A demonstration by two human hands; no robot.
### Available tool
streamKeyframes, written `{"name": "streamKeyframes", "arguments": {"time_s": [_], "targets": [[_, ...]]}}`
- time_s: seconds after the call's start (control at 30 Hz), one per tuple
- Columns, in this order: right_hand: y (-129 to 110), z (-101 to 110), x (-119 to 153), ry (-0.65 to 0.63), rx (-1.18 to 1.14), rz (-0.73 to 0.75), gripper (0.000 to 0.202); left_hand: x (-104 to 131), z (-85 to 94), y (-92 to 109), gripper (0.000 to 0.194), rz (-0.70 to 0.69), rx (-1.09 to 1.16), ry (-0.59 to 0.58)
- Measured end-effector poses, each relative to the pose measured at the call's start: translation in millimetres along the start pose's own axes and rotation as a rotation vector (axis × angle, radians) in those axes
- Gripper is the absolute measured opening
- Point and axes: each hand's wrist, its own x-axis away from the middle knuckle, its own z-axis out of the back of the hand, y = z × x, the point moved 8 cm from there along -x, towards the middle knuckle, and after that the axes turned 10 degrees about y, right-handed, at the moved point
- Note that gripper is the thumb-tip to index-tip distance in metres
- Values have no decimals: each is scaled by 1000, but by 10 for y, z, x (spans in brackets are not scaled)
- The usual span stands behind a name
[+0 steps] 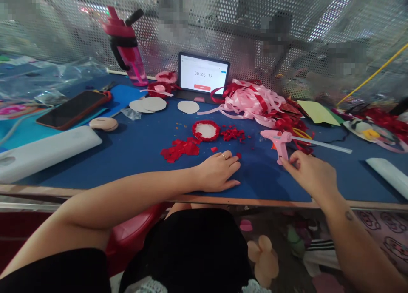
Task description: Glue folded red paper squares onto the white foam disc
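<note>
My left hand (219, 171) lies low over the blue tabletop, fingers stretched and thumb apart. Its fingertips are at a small red piece (239, 155); whether they touch it I cannot tell. My right hand (314, 174) has its thumb and curled fingers at the lower handle of a pink glue gun (279, 145), with a long clear glue stick (321, 144) out of its back. Beyond my left hand sits a white disc (206, 130) edged with a ruffled red border. Loose red petal-like pieces (181, 149) lie to its left, and smaller red bits (233, 134) to its right.
Behind are plain white discs (188, 107), a tablet (204, 74) showing a timer, a heap of pink and red ribbon (255, 99), and a pink bottle (129, 50). A phone (75, 109), beige mouse (103, 123) and long white object (51, 152) lie left.
</note>
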Motion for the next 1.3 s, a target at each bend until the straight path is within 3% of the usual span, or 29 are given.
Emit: {"name": "streamKeyframes", "arguments": {"time_s": [0.17,0.37,0.73,0.9,1.07,1.17,1.3], "targets": [[-726,130,-10,113,-350,437,16,-3,9,9,41,-11,5,-3],[-1209,-43,-213,132,-467,671,11,3,8,3,44,-15,11,3],[-1392,-1,-100,364,-203,912,24,7,61,-20,36,-11,40,72],[-1397,240,-229,388,-257,852,28,35,259,-334,17,184,170,281],[-1504,488,-283,455,-325,790,25,122,421,-603,10,372,309,511],[-1526,512,-218,520,-371,786,22,160,474,-627,11,386,318,602],[-1516,533,-76,630,-393,843,16,158,496,-581,8,319,286,638]]}}
